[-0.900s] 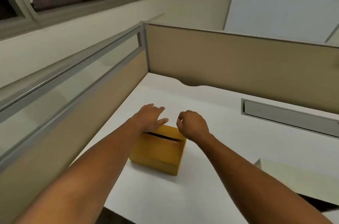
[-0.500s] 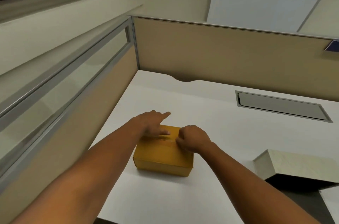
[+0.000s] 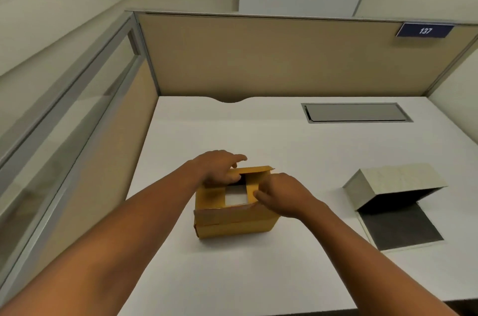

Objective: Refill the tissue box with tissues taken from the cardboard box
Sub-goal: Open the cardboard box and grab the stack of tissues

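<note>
A small yellow-brown cardboard box (image 3: 232, 222) stands on the white desk (image 3: 297, 150) in front of me. Its top flaps are parted, and white tissues (image 3: 236, 195) show through the gap. My left hand (image 3: 218, 167) rests on the far-left flap, fingers hooked over its edge. My right hand (image 3: 280, 195) pinches the right flap between thumb and fingers. The tissue box (image 3: 393, 183), pale with a speckled cover, lies to the right with its lid raised and its dark inside showing.
Beige cubicle partitions (image 3: 271, 57) close off the desk at the back and left. A grey cable hatch (image 3: 355, 112) is set into the desk at the back right. A blue plate reading 137 (image 3: 424, 30) hangs on the back partition.
The cardboard box was closed under my hands; now its top flaps are pulled apart and white tissues show. My head has turned right, bringing the tissue box fully into view.
</note>
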